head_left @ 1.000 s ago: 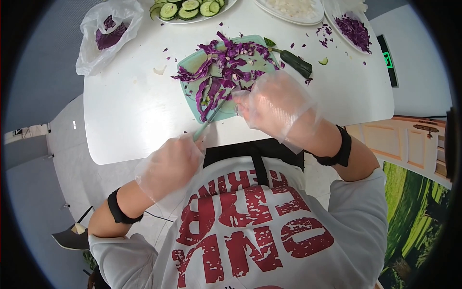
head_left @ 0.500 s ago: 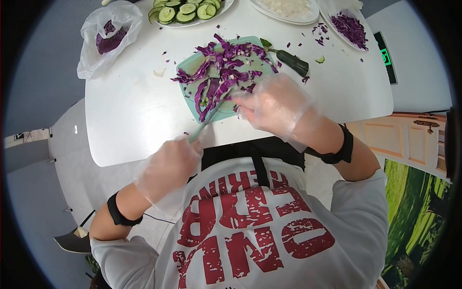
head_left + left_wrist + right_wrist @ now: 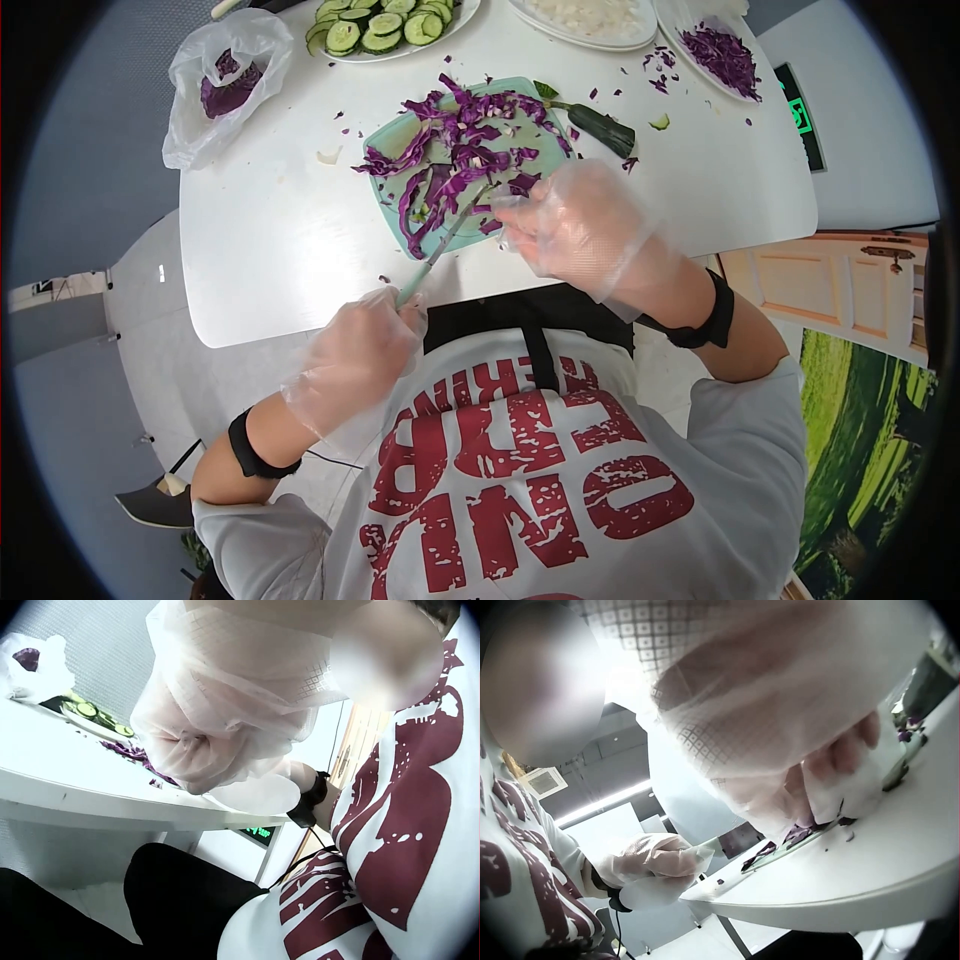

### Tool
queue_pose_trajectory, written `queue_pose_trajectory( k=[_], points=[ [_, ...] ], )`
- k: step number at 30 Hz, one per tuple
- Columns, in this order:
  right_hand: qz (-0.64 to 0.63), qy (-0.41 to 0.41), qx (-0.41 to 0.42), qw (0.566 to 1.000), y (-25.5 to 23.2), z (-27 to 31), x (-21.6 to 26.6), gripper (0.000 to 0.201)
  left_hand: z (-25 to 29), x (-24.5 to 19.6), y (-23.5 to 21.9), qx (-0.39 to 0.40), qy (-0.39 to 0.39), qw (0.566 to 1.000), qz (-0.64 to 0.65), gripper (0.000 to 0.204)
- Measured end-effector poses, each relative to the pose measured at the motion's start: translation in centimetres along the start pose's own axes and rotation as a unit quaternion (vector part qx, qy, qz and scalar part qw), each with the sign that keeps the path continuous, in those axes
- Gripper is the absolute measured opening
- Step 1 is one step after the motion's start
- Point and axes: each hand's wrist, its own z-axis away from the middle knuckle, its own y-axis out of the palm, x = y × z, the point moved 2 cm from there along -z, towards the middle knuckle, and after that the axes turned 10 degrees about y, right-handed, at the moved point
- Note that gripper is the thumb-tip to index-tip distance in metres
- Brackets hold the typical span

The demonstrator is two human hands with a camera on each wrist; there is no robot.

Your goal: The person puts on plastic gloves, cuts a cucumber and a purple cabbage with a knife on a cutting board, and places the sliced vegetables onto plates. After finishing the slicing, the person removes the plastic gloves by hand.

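Observation:
My left hand [image 3: 362, 345], in a clear plastic glove, grips the pale green handle of a knife [image 3: 414, 282] at the table's front edge. The blade slants up and right over the green cutting board [image 3: 395, 190]. My gloved right hand [image 3: 580, 225] is at the board's front right corner with its fingers curled down on purple cabbage [image 3: 482, 209] beside the blade tip. In the right wrist view, cabbage strips [image 3: 799, 834] show under the fingertips. More shredded cabbage [image 3: 470, 125] lies loosely across the board. The left wrist view hides the knife behind the glove.
A cucumber piece [image 3: 602, 130] lies at the board's right edge. Along the back stand a plate of cucumber slices [image 3: 385, 25], a plate of white pieces [image 3: 590, 18], a plate of shredded cabbage [image 3: 722, 60] and a plastic bag [image 3: 190, 130] holding cabbage. Scraps dot the white table [image 3: 270, 250].
The knife and both hands keep nearly the same places, the knife tilting slightly beside the right fingers. The whole scene shifts a little in the head view.

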Motion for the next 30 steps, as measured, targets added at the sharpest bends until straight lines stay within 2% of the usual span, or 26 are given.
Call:
queue_pose_trajectory(
  k=[2,4,8,10,14,16,17,19,20,22,23,25,27,29,30],
  points=[
    [0.014,0.018,0.035,0.999,0.1,0.0,0.0,0.022,-0.2,0.4,0.4,0.010,0.018,1.000,0.005,0.035],
    [0.010,0.014,0.027,0.999,0.4,0.2,-0.3,0.022,-0.4,0.8,0.8,-0.007,0.076,0.997,-0.018,0.035],
    [0.015,0.021,0.044,0.999,0.3,0.2,-0.2,0.022,-0.3,1.0,1.3,-0.008,0.073,0.996,-0.043,0.036],
    [0.028,0.013,0.043,0.999,0.2,0.1,-0.1,0.022,0.0,1.0,1.3,-0.045,0.208,0.972,-0.102,0.035],
    [0.045,0.011,0.045,0.998,0.0,-0.2,0.2,0.022,-0.9,0.9,0.9,-0.004,0.228,0.969,-0.097,0.034],
    [0.040,0.015,0.049,0.998,-0.1,-0.3,0.1,0.022,-0.8,0.7,0.9,-0.031,0.287,0.950,-0.121,0.028],
    [0.035,0.020,0.053,0.998,-0.1,-0.3,0.1,0.022,-0.7,1.2,1.1,-0.031,0.287,0.950,-0.121,0.028],
    [0.033,0.024,0.046,0.998,0.0,-0.2,0.0,0.021,-0.5,2.4,1.8,-0.031,0.371,0.895,-0.244,0.023],
    [0.031,0.027,0.039,0.998,0.0,-0.2,-0.1,0.021,-0.4,2.8,1.8,-0.030,0.372,0.895,-0.245,0.023],
    [0.031,0.025,0.038,0.999,0.0,0.0,-0.1,0.021,-0.2,2.9,1.6,-0.059,0.425,0.862,-0.271,0.020],
    [0.031,0.020,0.037,0.999,0.0,-0.1,-0.1,0.022,-0.2,2.7,1.5,-0.059,0.424,0.862,-0.272,0.020],
    [0.028,0.013,0.022,0.999,0.3,0.0,-0.1,0.021,-0.7,1.8,1.2,-0.027,0.364,0.909,-0.199,0.021],
    [0.028,0.008,0.007,1.000,0.2,0.1,-0.3,0.020,-0.7,1.4,1.1,-0.042,0.370,0.912,-0.173,0.023],
    [-0.050,-0.005,0.011,0.999,0.0,0.1,-0.7,0.018,-0.5,0.6,0.7,-0.054,0.376,0.913,-0.147,0.024],
    [-0.050,-0.004,0.011,0.999,0.1,0.2,-1.0,0.018,-0.6,0.2,0.4,-0.038,0.284,0.950,-0.121,0.027]
  ],
)
